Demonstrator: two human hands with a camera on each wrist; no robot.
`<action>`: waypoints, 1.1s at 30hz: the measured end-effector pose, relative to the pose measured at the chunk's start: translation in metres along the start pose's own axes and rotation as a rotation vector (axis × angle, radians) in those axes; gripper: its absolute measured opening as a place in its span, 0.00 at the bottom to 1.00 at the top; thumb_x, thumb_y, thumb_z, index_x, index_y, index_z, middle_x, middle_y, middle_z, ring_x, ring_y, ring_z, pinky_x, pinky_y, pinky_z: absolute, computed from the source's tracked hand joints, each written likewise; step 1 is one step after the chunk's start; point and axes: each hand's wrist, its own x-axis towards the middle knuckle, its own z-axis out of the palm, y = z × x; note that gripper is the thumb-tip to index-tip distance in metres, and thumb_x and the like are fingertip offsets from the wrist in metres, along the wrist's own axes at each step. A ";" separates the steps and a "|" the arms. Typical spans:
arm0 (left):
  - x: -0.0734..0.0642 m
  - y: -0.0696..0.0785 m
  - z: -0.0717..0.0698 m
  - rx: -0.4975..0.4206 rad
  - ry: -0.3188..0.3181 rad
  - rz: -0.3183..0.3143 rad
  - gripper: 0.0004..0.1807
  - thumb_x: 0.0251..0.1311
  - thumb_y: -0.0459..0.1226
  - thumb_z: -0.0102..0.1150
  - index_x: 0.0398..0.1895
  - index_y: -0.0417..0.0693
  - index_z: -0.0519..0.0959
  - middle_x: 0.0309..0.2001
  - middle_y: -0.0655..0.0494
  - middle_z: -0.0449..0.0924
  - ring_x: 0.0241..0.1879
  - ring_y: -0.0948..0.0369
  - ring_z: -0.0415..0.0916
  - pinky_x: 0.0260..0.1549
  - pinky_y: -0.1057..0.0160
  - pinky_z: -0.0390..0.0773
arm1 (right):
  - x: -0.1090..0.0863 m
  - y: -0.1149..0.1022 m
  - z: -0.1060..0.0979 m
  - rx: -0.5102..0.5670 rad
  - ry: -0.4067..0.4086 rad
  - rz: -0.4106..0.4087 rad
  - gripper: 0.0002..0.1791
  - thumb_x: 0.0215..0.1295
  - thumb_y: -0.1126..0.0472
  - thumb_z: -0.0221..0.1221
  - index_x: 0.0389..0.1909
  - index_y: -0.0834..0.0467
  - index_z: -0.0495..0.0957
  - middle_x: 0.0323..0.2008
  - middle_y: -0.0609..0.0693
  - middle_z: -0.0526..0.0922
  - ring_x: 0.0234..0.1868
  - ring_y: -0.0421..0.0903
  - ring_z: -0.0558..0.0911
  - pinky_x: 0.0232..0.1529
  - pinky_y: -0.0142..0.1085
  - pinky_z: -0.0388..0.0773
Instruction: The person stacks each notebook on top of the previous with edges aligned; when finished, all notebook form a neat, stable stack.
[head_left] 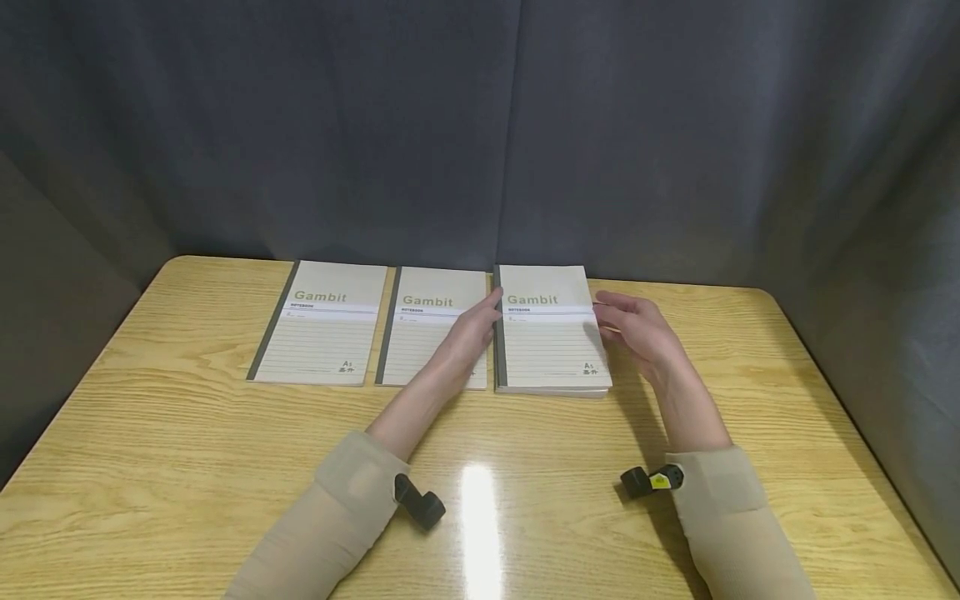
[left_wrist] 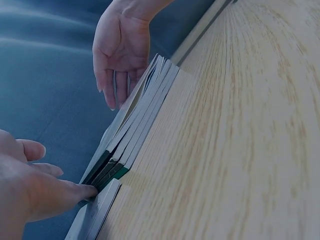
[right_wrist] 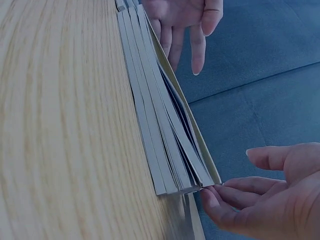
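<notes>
A stack of several cream notebooks [head_left: 551, 350] with dark spines lies at the right end of a row, its top cover reading "Gambit". My left hand [head_left: 471, 335] reaches over the middle notebook [head_left: 397, 358], fingertips at the stack's spine side. Against the opposite long edge is my right hand [head_left: 636, 329], its fingers loosely extended. In the right wrist view, fingertips [right_wrist: 212, 197] meet the corner of the top notebook [right_wrist: 187, 117], whose pages fan slightly apart. The left wrist view shows a left fingertip [left_wrist: 89, 192] against the dark spines [left_wrist: 102, 167].
Another single notebook [head_left: 322, 333] lies at the left of the row. All rest near the far edge of a wooden table [head_left: 187, 467]. Dark grey curtain [head_left: 360, 133] hangs behind and along the sides. Each sleeve carries a small black wrist camera [head_left: 420, 502].
</notes>
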 end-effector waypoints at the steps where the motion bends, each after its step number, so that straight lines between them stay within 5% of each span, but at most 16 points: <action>1: 0.000 0.000 0.000 -0.002 -0.002 -0.002 0.35 0.75 0.42 0.33 0.85 0.57 0.47 0.86 0.59 0.39 0.85 0.60 0.36 0.84 0.59 0.46 | 0.000 0.000 0.000 -0.007 0.002 0.000 0.33 0.80 0.60 0.49 0.80 0.64 0.53 0.81 0.59 0.59 0.78 0.54 0.65 0.82 0.45 0.63; 21: 0.001 0.001 -0.002 -0.061 -0.006 -0.045 0.34 0.76 0.42 0.34 0.84 0.55 0.49 0.86 0.56 0.41 0.85 0.57 0.41 0.84 0.59 0.47 | -0.003 0.001 -0.004 -0.017 -0.025 0.005 0.34 0.81 0.59 0.49 0.80 0.67 0.52 0.79 0.62 0.61 0.77 0.52 0.65 0.76 0.39 0.71; 26: 0.000 0.004 -0.001 -0.047 0.031 -0.065 0.35 0.75 0.43 0.34 0.84 0.52 0.48 0.85 0.55 0.44 0.84 0.58 0.44 0.83 0.60 0.51 | -0.004 0.002 -0.006 0.002 -0.069 -0.007 0.34 0.82 0.57 0.46 0.80 0.69 0.49 0.80 0.64 0.58 0.80 0.56 0.61 0.80 0.46 0.65; 33: -0.001 0.004 -0.001 -0.022 -0.014 -0.057 0.35 0.78 0.45 0.31 0.85 0.49 0.42 0.86 0.52 0.39 0.85 0.56 0.40 0.84 0.59 0.47 | -0.004 0.001 -0.003 -0.029 -0.106 0.019 0.34 0.83 0.57 0.43 0.80 0.70 0.46 0.79 0.65 0.59 0.80 0.56 0.61 0.81 0.50 0.62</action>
